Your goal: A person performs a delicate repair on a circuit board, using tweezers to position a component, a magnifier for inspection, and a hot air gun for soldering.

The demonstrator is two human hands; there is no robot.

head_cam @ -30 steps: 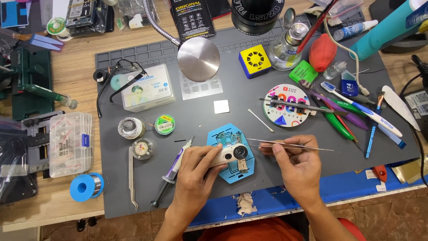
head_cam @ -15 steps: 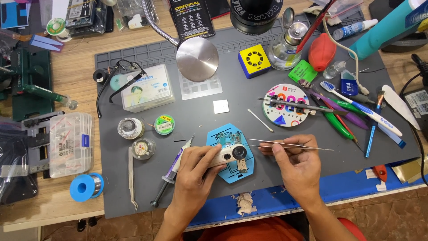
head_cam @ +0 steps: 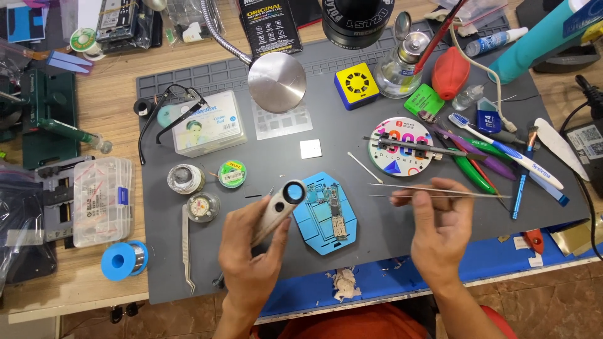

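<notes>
My left hand (head_cam: 251, 254) grips a small loupe (head_cam: 284, 202) with a silver handle and a round black lens, held tilted just left of a blue board holder (head_cam: 317, 235). A green and silver circuit board (head_cam: 334, 210) lies uncovered in that holder on the grey mat (head_cam: 352, 263). My right hand (head_cam: 438, 229) is to the right of the holder and pinches long thin metal tweezers (head_cam: 433, 190). The tweezers lie level with their tips pointing left, above the mat and apart from the board.
A second pair of tweezers (head_cam: 186, 248), two small tins (head_cam: 186, 179), a green reel (head_cam: 232, 173) and a white box (head_cam: 207, 129) lie left. A cotton swab (head_cam: 364, 166), a round colourful disc (head_cam: 401, 147), a toothbrush (head_cam: 502, 150) and several pens lie right. A blue solder spool (head_cam: 124, 258) stands on the wooden table.
My left hand has drawn the loupe off the board to the left and tilted it. My right hand has shifted slightly right with the tweezers. The board now shows.
</notes>
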